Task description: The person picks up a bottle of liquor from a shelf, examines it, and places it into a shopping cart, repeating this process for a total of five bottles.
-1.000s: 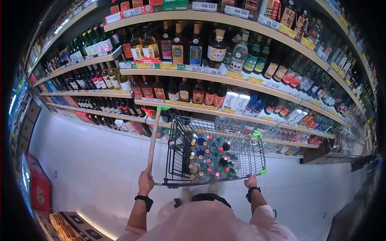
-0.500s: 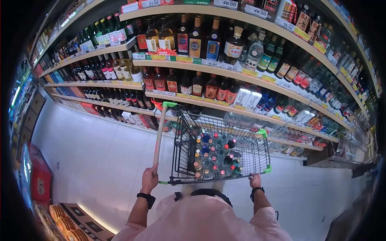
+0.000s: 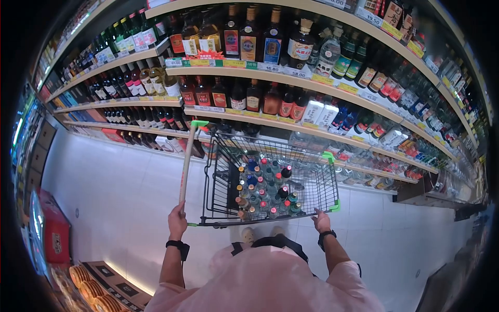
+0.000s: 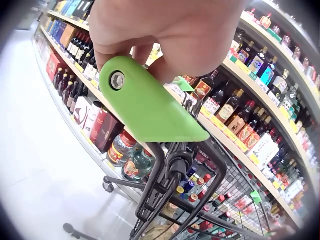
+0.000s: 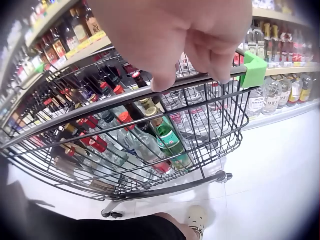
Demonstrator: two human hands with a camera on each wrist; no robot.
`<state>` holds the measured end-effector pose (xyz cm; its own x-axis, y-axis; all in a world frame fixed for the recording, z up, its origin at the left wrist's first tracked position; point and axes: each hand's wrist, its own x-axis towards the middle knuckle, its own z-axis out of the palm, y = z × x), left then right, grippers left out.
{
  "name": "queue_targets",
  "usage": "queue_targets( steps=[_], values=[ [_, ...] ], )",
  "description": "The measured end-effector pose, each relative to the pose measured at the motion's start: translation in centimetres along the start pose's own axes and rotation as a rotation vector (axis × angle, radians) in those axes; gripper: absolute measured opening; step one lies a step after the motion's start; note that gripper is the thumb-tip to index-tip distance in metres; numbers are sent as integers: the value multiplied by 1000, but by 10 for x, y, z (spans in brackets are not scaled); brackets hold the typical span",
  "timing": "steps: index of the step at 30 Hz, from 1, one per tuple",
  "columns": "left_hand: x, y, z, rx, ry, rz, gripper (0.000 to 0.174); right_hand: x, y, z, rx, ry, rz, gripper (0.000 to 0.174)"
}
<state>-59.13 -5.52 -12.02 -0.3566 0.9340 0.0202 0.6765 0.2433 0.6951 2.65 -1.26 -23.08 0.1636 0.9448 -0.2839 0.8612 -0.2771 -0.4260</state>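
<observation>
A black wire shopping cart (image 3: 270, 220) stands sideways in front of the person. Several bottles (image 3: 261, 192) with red, blue, yellow and dark caps stand in it, towards its handle side. My left hand (image 3: 177, 223) grips the near end of the pale cart handle (image 3: 185, 169); in the left wrist view the hand (image 4: 165, 30) is behind the green end cap (image 4: 150, 105). My right hand (image 3: 322, 222) rests on the near side rim by the green front corner (image 3: 336, 206). In the right wrist view, thumb and fingertips (image 5: 220, 72) touch the top rim (image 5: 120, 97), fingers loosely bent.
Long curved shelves (image 3: 249, 115) of liquor bottles run behind the cart. A lower cabinet (image 3: 434, 197) stands at right. A red box (image 3: 56, 240) and stacked round packs (image 3: 93, 288) are at lower left. The person's shoes (image 3: 248, 235) are on the pale floor below the cart.
Against half a second ago, the cart and both hands sit further left and slightly higher in the head view. The right hand's fingers look looser on the rim.
</observation>
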Motion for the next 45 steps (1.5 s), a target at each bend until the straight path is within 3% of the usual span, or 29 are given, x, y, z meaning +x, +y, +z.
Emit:
queue_targets(
  steps=[3, 5, 6, 10, 12, 15, 21, 23, 28, 34, 35, 39, 45],
  values=[
    [8, -15, -2, 10, 51, 105, 56, -3, 4, -3, 75, 52, -134, 50],
    [10, -13, 0, 307, 196, 100, 57, -5, 10, -8, 100, 92, -205, 58],
    [11, -11, 1, 457, 272, 103, 58, -3, 11, -10, 51, 107, -148, 59],
    [9, 6, 11, 468, 392, -129, 67, 16, 18, -26, -67, 81, 45, 67],
    [-3, 12, 23, 470, 339, -110, 72, 30, 20, -31, -70, 28, 133, 69],
    [-21, 27, 45, 412, 239, -146, 74, 46, 29, -36, 118, -155, 70, 74],
    [-34, 11, 77, 439, -106, -291, 74, 80, 35, -21, 84, -301, -202, 68],
    [-36, 30, 79, 401, -209, -389, 76, 90, 34, -12, 10, -308, -271, 60],
    [-46, 1, 99, 348, -251, -276, 74, 93, -3, -28, -159, -418, -303, 46],
    [-28, 35, 95, 244, -275, -233, 69, 99, -36, -21, -266, -455, -273, 44],
    [-21, 31, 100, 228, -257, -138, 59, 101, -40, -19, -247, -451, -262, 43],
    [5, 51, 127, -196, -187, -127, 34, 109, -46, -4, -210, -445, -254, 39],
    [60, 101, 136, -378, -375, -49, 23, 117, -70, 13, -214, -448, -89, 36]
  ],
)
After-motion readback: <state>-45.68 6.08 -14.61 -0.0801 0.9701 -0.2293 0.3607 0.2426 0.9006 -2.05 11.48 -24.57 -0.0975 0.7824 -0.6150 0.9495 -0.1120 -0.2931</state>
